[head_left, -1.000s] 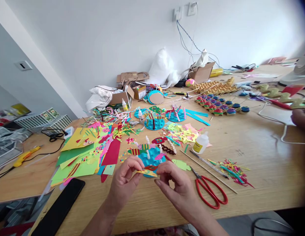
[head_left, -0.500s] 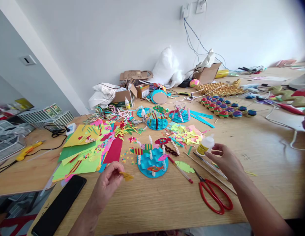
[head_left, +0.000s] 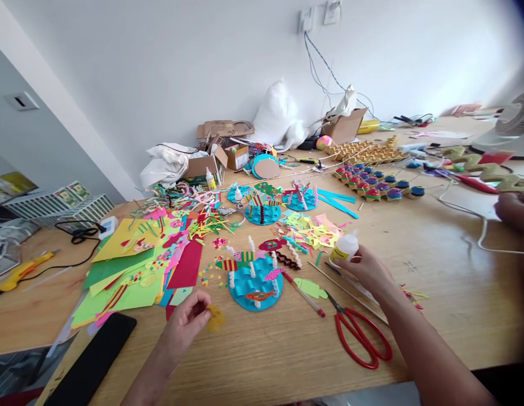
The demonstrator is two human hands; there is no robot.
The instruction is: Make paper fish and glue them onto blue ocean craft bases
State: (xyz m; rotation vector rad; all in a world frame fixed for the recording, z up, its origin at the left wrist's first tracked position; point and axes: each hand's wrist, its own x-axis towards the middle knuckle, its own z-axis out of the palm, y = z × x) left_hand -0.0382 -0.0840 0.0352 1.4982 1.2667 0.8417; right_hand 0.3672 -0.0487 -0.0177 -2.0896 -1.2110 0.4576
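My left hand (head_left: 189,318) pinches a small yellow paper cut-out (head_left: 215,318) between thumb and fingers, low over the table. In front of it lies a blue scalloped disc (head_left: 249,282) with paper fish standing on white twisted posts. My right hand (head_left: 365,268) has its fingers round a white glue bottle (head_left: 345,248) with a yellow label, which leans a little. Close by are a light green paper fish (head_left: 309,287), a red-capped pen (head_left: 304,294), a thin wooden stick (head_left: 350,290) and scissors with red handles (head_left: 363,336).
Coloured paper sheets (head_left: 118,262) pile up on the left, behind a black phone (head_left: 90,361). Paper scraps (head_left: 308,231) and more blue discs (head_left: 262,213) lie farther back. Painted egg-carton cups (head_left: 374,183) stand at right. Another person's hand (head_left: 515,217) shows at the right edge.
My right hand has closed in on the glue bottle and its fingers now wrap it. The yellow cut-out in my left hand has turned to show more of its face. The view has shifted slightly.
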